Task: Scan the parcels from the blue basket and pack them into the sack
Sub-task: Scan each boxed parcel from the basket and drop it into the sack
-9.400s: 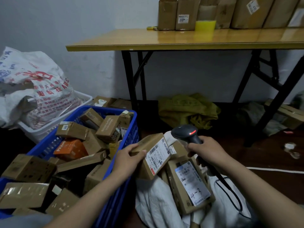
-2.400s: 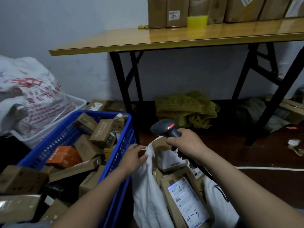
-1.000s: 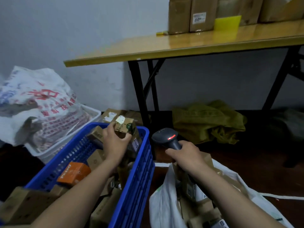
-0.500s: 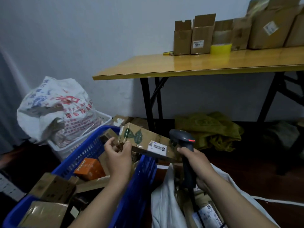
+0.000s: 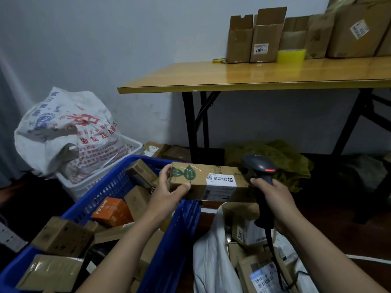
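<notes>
My left hand grips the left end of a long brown parcel with green leaf prints and a white label, held level above the blue basket's right rim. My right hand grips the handle of a black barcode scanner, whose head with a red light sits just past the parcel's right end. The basket at lower left holds several cardboard parcels and an orange box. The white sack at bottom centre is open, with labelled parcels inside.
A wooden folding table stands behind, carrying cardboard boxes and a yellow tape roll. A printed white bag sits in a white basket at left. Green cloth lies under the table on the dark floor.
The parcel has been lifted out of the basket and carried right, turned level with its label up. The scanner in my right hand rose beside its right end.
</notes>
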